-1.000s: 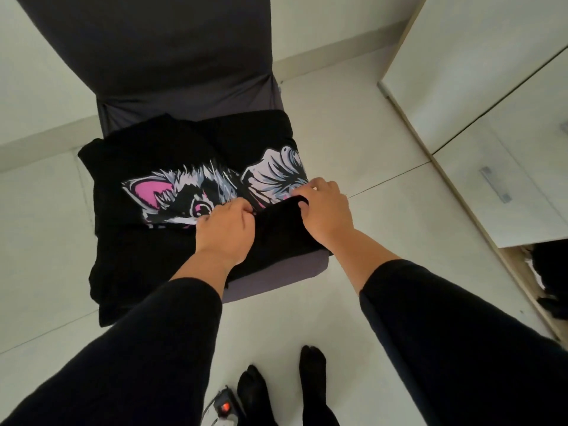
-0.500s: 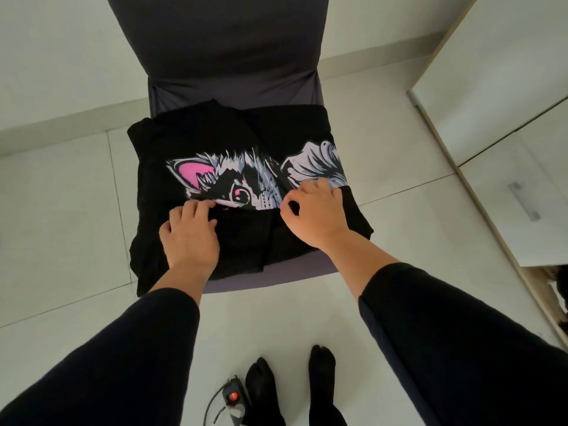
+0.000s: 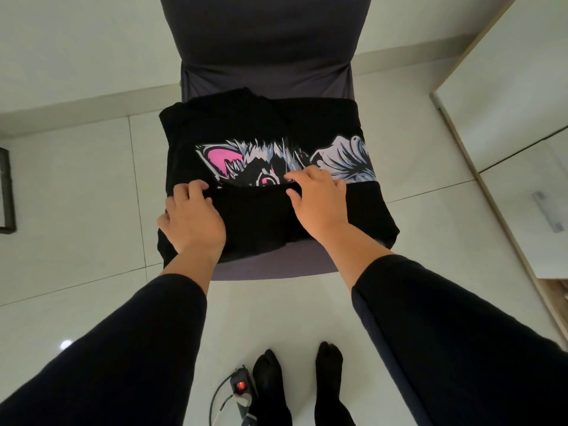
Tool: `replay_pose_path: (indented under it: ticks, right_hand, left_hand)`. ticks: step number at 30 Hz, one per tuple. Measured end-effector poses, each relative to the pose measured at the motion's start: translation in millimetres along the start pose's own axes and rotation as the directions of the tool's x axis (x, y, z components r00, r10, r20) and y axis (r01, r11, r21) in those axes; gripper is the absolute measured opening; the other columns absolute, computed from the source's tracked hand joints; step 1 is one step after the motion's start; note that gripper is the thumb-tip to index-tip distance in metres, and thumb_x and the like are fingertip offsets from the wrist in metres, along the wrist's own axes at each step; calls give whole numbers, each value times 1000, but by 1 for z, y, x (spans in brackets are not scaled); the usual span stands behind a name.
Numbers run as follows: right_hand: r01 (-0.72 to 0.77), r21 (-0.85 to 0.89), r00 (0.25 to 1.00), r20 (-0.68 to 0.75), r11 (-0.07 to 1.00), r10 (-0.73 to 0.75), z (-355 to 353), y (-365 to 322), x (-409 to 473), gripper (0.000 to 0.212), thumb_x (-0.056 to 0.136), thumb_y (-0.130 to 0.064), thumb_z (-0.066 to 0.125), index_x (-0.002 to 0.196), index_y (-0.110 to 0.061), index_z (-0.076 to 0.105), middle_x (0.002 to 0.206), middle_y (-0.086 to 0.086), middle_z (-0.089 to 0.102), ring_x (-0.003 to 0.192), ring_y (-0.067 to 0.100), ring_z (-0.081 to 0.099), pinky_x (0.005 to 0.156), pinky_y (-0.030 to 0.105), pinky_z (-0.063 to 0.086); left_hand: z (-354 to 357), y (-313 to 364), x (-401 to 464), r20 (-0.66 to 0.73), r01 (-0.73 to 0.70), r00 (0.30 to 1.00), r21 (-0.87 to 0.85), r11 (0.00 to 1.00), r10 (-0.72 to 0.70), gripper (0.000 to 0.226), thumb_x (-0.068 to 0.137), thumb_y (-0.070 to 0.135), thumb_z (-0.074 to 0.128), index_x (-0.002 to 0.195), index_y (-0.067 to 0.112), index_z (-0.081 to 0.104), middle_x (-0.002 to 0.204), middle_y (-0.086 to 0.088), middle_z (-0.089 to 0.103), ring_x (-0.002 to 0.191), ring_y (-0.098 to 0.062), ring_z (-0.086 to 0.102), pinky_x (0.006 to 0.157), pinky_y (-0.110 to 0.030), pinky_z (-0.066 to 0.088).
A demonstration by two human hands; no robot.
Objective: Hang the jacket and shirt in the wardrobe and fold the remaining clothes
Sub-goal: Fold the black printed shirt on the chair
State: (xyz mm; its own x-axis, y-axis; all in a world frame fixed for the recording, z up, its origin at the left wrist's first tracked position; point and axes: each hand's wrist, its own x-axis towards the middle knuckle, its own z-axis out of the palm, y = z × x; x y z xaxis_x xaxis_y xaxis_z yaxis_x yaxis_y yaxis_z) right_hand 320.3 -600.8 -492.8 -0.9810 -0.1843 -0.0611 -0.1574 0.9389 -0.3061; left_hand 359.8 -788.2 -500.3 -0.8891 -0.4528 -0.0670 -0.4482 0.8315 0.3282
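A black T-shirt with a pink-eared cat print lies on the seat of a grey covered chair. Its near part is folded up into a black flap that covers the lower half of the print. My left hand sits on the flap's left end, its fingers curled over the flap's upper edge. My right hand rests on the flap's right part with its fingers spread onto the print and its thumb along the edge. The shirt's left side hangs off the seat.
White wardrobe doors with a metal handle stand to the right. A power strip with a red light and cable lies on the tiled floor by my feet in black socks. A dark frame shows at the left edge.
The near hem was lifted and laid over the print. My hands then slid apart along the flap's edge, the left one further left with its fingers now curled. The camera swung to centre the chair.
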Motion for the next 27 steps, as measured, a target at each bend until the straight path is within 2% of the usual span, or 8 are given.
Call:
replay_pose_path:
  ticks: [7, 11, 14, 16, 19, 20, 23, 27]
  right_hand:
    - [-10, -229, 991, -129, 973, -20, 28, 0, -58, 51, 78, -23, 69, 127, -24, 53, 125, 10, 52, 109, 28, 49, 91, 43, 42]
    - [88, -233, 994, -36, 969, -99, 33, -13, -73, 50, 70, -21, 71, 119, -25, 59, 124, 8, 53, 110, 27, 50, 94, 45, 41]
    - [245, -257, 967, 127, 935, -219, 37, -29, -77, 65, 78, -26, 63, 139, -24, 43, 146, 10, 35, 134, 30, 35, 111, 51, 22]
    - [337, -295, 935, 214, 894, -282, 42, -38, -72, 73, 86, -27, 57, 150, -23, 22, 157, 7, 16, 145, 27, 15, 116, 50, 7]
    - [414, -364, 910, 199, 834, -365, 47, -53, -61, 75, 90, -25, 55, 152, -23, 14, 160, 5, 11, 147, 25, 12, 116, 47, 12]
    - [442, -375, 896, 233, 815, -378, 50, -57, -57, 74, 91, -26, 54, 153, -23, 12, 160, 5, 10, 147, 25, 11, 116, 46, 14]
    - [442, -353, 885, 319, 825, -339, 59, -66, -52, 69, 97, -27, 47, 153, -23, 7, 161, 4, 3, 148, 25, 5, 116, 49, 18]
    - [416, -254, 889, 314, 873, -333, 54, -77, -57, 56, 100, -24, 43, 151, -23, 22, 160, -1, 17, 148, 24, 11, 114, 48, 26]
  left_hand:
    - [17, -36, -52, 104, 11, 995, -4, 1000, -11, 57, 95, 22, 50, 146, 17, 25, 151, -5, 23, 135, -28, 28, 108, -48, 34]
    - [16, -48, -73, 120, 119, 986, -29, 993, -115, 55, 96, 20, 46, 147, 16, 24, 148, -7, 24, 130, -29, 33, 102, -46, 36]
    - [13, -59, -82, 145, 234, 964, -80, 969, -221, 48, 97, 18, 44, 142, 16, 28, 142, -10, 30, 124, -30, 37, 96, -45, 38]
    - [15, -70, -80, 226, 462, 883, -259, 848, -412, 43, 98, 25, 44, 138, 19, 32, 139, -11, 33, 123, -31, 38, 94, -44, 40]
    - [17, -79, -69, 470, 687, 719, -592, 422, -511, 50, 96, 40, 47, 136, 14, 34, 130, -10, 49, 115, -30, 53, 98, -46, 47]
    - [16, -80, -66, 486, 687, 716, -618, 382, -501, 51, 95, 41, 49, 135, 12, 36, 122, -9, 53, 111, -28, 57, 97, -46, 48]
    - [15, -84, -61, 382, 621, 756, -675, 399, -531, 41, 92, 33, 57, 124, 9, 49, 107, -7, 59, 102, -27, 61, 93, -42, 52]
    - [1, -86, -67, 235, 567, 729, -735, 373, -643, 24, 88, 26, 66, 102, 14, 52, 92, -1, 58, 88, -22, 62, 80, -30, 52]
